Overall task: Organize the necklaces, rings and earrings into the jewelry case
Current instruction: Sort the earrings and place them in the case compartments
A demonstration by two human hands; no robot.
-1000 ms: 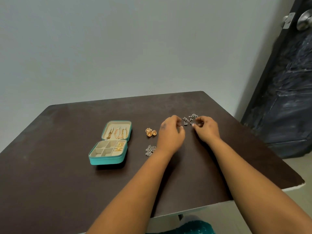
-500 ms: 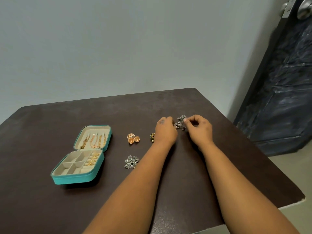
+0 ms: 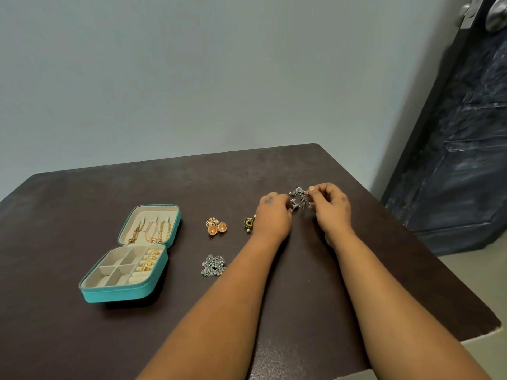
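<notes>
**Now both hands are working the silver earrings**

From the head view, the left hand (image 3: 274, 215) and right hand (image 3: 330, 205) are pinching silver earrings (image 3: 298, 200) between them, far right on the table (image 3: 82, 338). The jewelry case (image 3: 129, 293) is lying open well off to the left (left hand nearer), necklaces and rings already inside.

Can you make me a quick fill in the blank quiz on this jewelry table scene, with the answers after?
1. The teal zip-around jewelry case lies with its lid ____.
2. Gold chain necklaces hang inside the case's ____.
3. The left hand and right hand pinch the small silver filigree earrings ____ them.
4. The two orange-gold dome earrings rest on the dark brown ____.

Answers: open; lid; between; table
</notes>
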